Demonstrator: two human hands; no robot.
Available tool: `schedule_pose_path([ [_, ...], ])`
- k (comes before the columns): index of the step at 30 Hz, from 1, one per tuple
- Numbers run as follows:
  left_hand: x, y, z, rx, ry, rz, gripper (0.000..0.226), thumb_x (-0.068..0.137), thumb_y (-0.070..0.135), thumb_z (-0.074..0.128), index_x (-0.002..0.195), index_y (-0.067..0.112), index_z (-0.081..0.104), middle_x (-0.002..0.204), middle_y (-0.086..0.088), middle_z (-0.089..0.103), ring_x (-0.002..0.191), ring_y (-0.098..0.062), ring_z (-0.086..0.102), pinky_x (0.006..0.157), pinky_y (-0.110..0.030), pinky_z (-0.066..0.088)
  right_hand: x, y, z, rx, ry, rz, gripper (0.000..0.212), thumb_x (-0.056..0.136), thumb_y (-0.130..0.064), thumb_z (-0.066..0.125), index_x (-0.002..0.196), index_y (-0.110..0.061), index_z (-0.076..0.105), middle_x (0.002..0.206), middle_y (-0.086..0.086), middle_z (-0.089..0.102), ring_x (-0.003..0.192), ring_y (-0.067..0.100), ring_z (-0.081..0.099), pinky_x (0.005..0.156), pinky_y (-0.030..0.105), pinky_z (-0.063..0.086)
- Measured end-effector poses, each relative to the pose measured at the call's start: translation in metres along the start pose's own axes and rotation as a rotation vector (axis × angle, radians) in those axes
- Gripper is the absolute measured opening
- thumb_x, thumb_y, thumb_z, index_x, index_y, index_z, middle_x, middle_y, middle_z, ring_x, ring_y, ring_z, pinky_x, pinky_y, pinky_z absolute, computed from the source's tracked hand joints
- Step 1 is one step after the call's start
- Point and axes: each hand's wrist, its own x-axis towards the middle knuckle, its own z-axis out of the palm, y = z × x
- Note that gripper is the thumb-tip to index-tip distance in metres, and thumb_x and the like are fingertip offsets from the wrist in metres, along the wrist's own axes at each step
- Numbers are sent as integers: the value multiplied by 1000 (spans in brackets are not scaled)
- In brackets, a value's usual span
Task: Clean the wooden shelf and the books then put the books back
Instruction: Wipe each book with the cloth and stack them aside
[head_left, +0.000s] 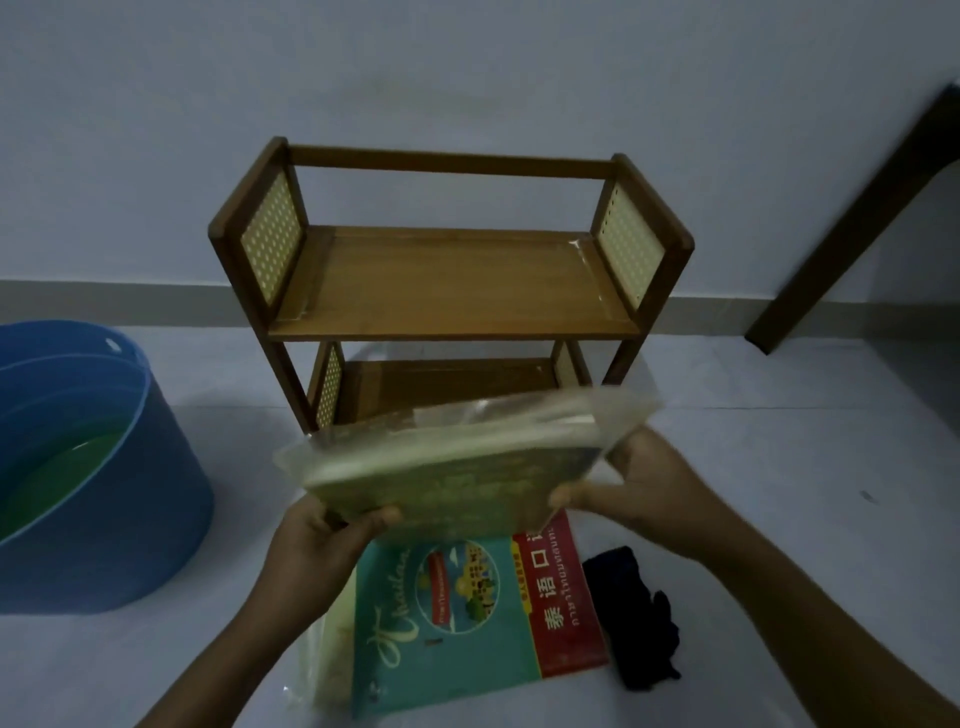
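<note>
A two-tier wooden shelf (447, 280) with woven side panels stands on the floor against the wall, both tiers bare. In front of its lower tier I hold a yellow-green book in a clear plastic sleeve (457, 467), tilted and blurred. My left hand (322, 540) grips its near left corner and my right hand (639, 488) grips its right edge. Below it on the floor lie a teal and red book (467, 618) atop a pale yellow one (327, 654). A dark cloth (639, 618) lies just right of them.
A blue tub (104, 499) holding greenish water stands on the floor at the left. A dark wooden furniture leg (852, 223) slants down at the far right. The floor is pale grey.
</note>
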Motion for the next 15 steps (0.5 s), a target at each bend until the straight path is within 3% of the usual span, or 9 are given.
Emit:
schedule_pose_path([
  [3, 0, -4, 1, -5, -4, -75, 45, 43, 76, 76, 80, 52, 69, 89, 14, 75, 82, -9, 71, 73, -35, 58, 7, 48, 26, 67, 29, 186, 40, 78, -10, 75, 114, -17, 58, 108, 2, 69, 100, 13, 67, 82, 35, 58],
  [7, 0, 10, 3, 62, 35, -125, 42, 43, 69, 71, 83, 57, 66, 90, 21, 73, 83, -3, 70, 72, -33, 57, 10, 64, 47, 162, 179, 214, 22, 83, -10, 70, 105, -13, 65, 101, 9, 73, 95, 20, 70, 82, 42, 58],
  [10, -3, 36, 20, 130, 25, -76, 52, 43, 77, 72, 83, 43, 69, 83, 27, 72, 77, 5, 68, 64, -27, 56, -8, 50, 21, 160, 235, 207, 19, 85, -3, 68, 99, -16, 67, 94, -5, 76, 91, 13, 71, 73, 25, 58],
  [11, -4, 45, 30, 119, 13, -64, 44, 52, 71, 75, 81, 39, 70, 78, 30, 71, 75, 9, 67, 62, -23, 55, -18, 43, 9, 160, 250, 184, 21, 84, -3, 67, 100, -16, 66, 93, -9, 75, 90, 10, 71, 71, 21, 56],
  [13, -5, 55, 63, 58, -37, -22, 19, 67, 35, 81, 82, 38, 70, 71, 37, 67, 73, 17, 63, 61, -10, 52, -42, 32, -19, 136, 346, 118, 30, 78, -10, 70, 106, -15, 64, 100, -10, 74, 94, 9, 70, 73, 19, 55],
  [15, -4, 62, 107, 12, -150, -10, 27, 75, 17, 77, 88, 38, 65, 73, 42, 65, 75, 20, 61, 60, -3, 47, -67, 36, -50, 138, 488, 96, 41, 72, -15, 71, 111, -17, 60, 105, -8, 73, 95, 11, 69, 74, 22, 56],
])
